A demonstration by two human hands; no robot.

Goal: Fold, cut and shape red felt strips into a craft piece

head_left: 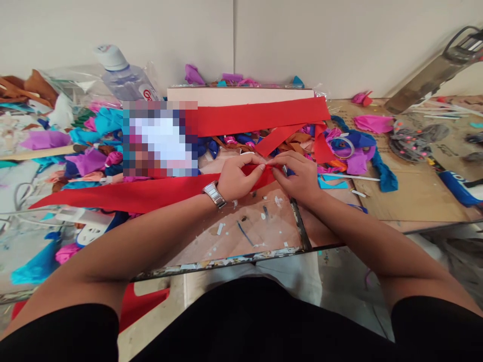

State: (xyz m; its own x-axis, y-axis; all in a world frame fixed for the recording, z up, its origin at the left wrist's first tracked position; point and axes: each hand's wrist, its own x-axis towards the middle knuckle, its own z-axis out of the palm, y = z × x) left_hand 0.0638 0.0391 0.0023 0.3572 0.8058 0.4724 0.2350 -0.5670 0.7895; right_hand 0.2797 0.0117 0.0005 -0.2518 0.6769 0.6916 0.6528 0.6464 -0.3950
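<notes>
A long red fabric strip (pixel 124 196) stretches from the far left of the table to the middle, tapering to a point at its left tip. Its right end is pinched by my left hand (pixel 241 177), which has a metal watch at the wrist. My right hand (pixel 296 176) meets it fingertip to fingertip, also closed on the red fabric. The fold between the fingers is mostly hidden. Just behind my hands lies a narrower red strip (pixel 277 141), partly under a wide red piece (pixel 260 115) on a pale board (pixel 241 96).
Colourful fabric scraps (pixel 86 161) heap up at the left and behind my hands. A plastic bottle (pixel 126 75) leans at the back left. Tape roll (pixel 341 147), flattened cardboard (pixel 400 196) and a clear bottle (pixel 433 70) are on the right. A power strip (pixel 94 229) lies near my left forearm.
</notes>
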